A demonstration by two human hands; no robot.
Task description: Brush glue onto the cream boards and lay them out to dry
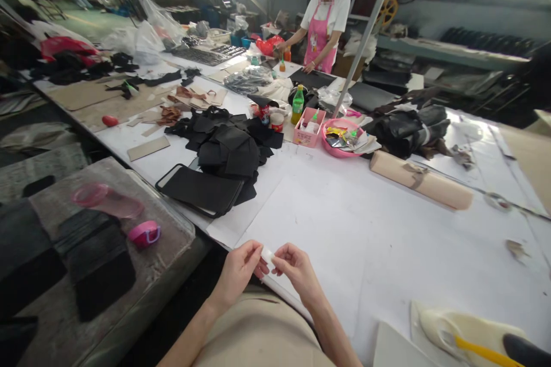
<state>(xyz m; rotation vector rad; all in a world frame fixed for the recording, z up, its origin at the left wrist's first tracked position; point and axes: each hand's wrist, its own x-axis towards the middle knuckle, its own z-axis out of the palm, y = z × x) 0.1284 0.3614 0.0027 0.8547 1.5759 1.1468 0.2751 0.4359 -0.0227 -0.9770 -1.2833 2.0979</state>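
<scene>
Between my two hands, close to my body at the table's near edge, is a small white piece (267,254) whose kind I cannot make out. My left hand (243,262) pinches its left side between thumb and fingers. On the other side my right hand (295,266) grips it with thumb and forefinger. Both hands hover over the edge of the white-covered table (318,223). Ahead and to the left lie a black flat tray-like panel (200,188) and a heap of black cut pieces (230,146).
A pink basket (342,146), a pink box (307,135) and a green bottle (297,104) stand mid-table. A beige roll (419,180) lies right. A lower bench (167,235) holds a pink cup (145,234). Across the table stands a person in a pink apron (321,37).
</scene>
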